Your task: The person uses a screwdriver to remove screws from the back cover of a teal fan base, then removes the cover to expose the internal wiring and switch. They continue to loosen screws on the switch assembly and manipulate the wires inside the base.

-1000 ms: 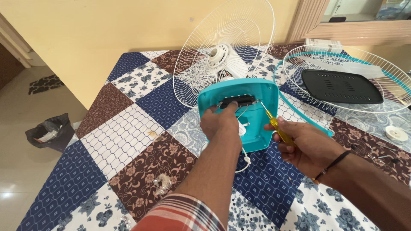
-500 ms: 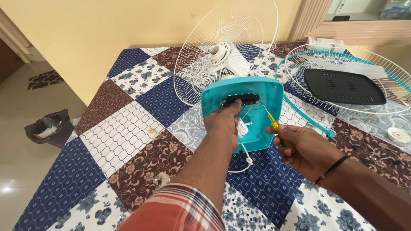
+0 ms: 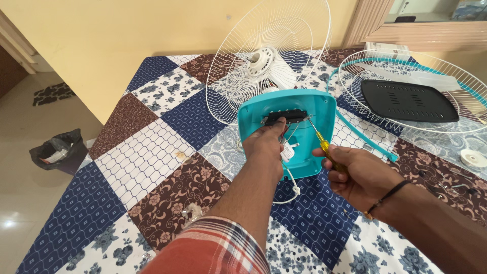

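A turquoise fan base [image 3: 309, 109] lies upside down on the patchwork tablecloth [image 3: 152, 157], with a black switch block [image 3: 285, 116] in its hollow. My left hand [image 3: 265, 144] rests inside the base, fingertips pressing on that block. My right hand [image 3: 355, 172] grips a yellow-handled screwdriver [image 3: 324, 147], whose tip reaches the right end of the block. A white cord [image 3: 291, 185] trails out of the base toward me.
Behind the base stands a white wire fan guard with motor [image 3: 269, 61]. At the right, a second guard [image 3: 406, 91] with a turquoise rim holds a black vented cover [image 3: 408, 100]. Small parts [image 3: 474, 158] lie far right. A black bag [image 3: 56, 149] sits on the floor.
My left hand has moved slightly forward onto the switch block. The screwdriver tip has moved up to the block's right end. The view has shifted a little closer.
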